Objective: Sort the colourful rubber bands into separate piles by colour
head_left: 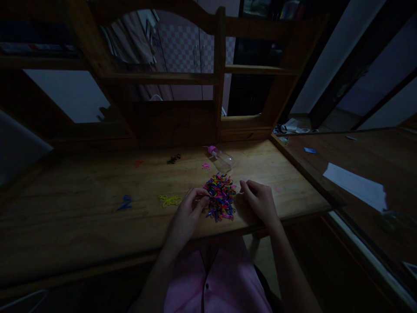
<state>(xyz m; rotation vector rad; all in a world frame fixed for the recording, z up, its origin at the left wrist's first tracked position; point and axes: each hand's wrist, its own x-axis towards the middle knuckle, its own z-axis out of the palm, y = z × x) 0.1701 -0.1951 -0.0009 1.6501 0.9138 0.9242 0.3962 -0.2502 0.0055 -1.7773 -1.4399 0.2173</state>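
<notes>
A heap of small coloured elastic bands (220, 196) lies on the wooden desk (81, 217) near its front edge. My left hand (190, 208) rests at the heap's left side, fingers curled and pinching at the bands on that edge. My right hand (259, 199) lies just right of the heap, fingers bent inward towards it; whether it holds anything I cannot make out. The scene is dim.
Small sorted clusters lie on the desk: yellow bands (170, 200), blue (125, 202), red (139, 163), black (173, 159), pink (205, 165). A clear bottle with a pink cap (222, 158) lies behind the heap. A wooden shelf unit rises at the back. White paper (356, 186) sits on the right-hand surface.
</notes>
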